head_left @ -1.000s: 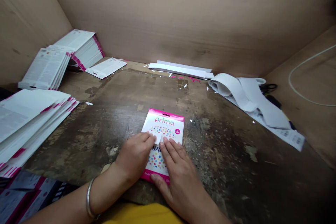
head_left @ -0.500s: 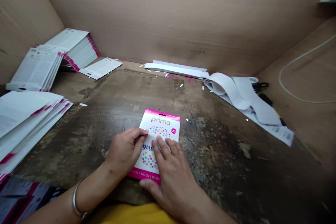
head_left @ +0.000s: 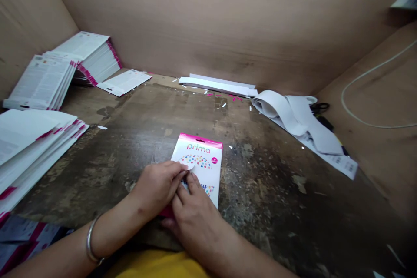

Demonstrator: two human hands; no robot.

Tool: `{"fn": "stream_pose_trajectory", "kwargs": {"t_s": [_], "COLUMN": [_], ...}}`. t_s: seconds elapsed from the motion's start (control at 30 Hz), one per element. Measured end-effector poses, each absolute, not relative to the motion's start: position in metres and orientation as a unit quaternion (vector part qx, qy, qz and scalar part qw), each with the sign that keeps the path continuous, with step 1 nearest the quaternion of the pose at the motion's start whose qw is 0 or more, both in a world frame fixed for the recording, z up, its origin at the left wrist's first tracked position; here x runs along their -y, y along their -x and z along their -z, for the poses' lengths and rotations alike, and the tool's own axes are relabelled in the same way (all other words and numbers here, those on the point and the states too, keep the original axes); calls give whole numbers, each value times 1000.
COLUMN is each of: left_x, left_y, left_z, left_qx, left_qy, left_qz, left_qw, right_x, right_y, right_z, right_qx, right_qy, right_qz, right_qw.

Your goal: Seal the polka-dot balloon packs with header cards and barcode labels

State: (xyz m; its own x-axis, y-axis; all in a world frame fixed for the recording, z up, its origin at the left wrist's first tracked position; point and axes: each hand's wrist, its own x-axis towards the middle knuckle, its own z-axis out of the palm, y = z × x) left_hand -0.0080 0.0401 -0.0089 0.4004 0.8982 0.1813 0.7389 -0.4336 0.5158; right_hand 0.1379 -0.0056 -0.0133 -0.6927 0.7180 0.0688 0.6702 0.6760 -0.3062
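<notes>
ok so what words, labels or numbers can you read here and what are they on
"prima": on the packet.
Blue script below: mostly covered, seems to end in "y".
Pink circle on it: too small to read.
Packets at left: print too small.
Paper strip at right: print too blurred.

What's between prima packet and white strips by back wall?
Tabletop, with white scraps and pink scraps nearer the white strips than the prima packet; head view.

tan back wall (head_left: 208,21), scuffed brown tabletop (head_left: 146,108), left wall (head_left: 26,21), probably plywood
</notes>
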Motion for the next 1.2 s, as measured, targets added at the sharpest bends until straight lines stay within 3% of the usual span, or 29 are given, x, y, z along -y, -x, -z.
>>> {"fn": "stream_pose_trajectory", "kwargs": {"t_s": [0.47, 0.7, 1.2], "left_x": [-44, -43, -41], "left_y": [10, 9, 10], "left_z": [5, 6, 8], "left_qx": [-523, -527, -523], "left_qy": [-786, -782, -762], "left_qz": [-240, -250, -323], "left_qw": [227, 218, 205], "right_x": [14, 26, 18], "right_y": [-152, -170, -156], "right_z": [1, 5, 4], "right_qx": [860, 872, 859], "right_qy": [471, 457, 462], "right_qz": [-140, -164, -193], "right_qw": [137, 68, 103]}}
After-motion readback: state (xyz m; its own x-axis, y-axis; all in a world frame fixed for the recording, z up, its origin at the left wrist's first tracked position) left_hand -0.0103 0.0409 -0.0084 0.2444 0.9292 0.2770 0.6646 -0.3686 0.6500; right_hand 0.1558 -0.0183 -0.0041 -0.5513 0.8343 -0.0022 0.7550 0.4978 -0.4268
